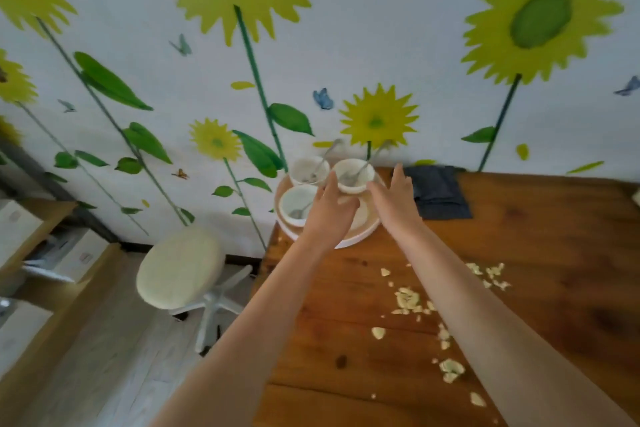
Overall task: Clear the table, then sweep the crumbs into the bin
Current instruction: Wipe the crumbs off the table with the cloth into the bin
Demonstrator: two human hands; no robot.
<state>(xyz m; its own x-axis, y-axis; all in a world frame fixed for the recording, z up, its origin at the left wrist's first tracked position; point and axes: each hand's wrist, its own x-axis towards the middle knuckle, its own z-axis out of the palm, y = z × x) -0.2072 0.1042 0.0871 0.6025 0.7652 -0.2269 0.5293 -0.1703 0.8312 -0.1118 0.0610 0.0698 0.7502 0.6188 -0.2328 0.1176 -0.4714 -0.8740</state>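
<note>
A round tray (350,241) with a white rim sits at the table's far left corner and carries three white bowls, each with a spoon: one at the back left (308,170), one at the front left (296,203) and one at the back right (354,176). My left hand (329,210) reaches over the tray, its straight fingers touching the left side of the back right bowl. Just right of that bowl is my right hand (394,199), fingers straight and holding nothing. Pale crumbs (408,299) lie scattered over the wooden table (540,274).
A folded dark blue cloth (437,194) lies on the table to the right of the tray, against the sunflower wall. A cream round stool (180,267) stands on the floor left of the table. Shelves with white boxes (69,253) line the far left.
</note>
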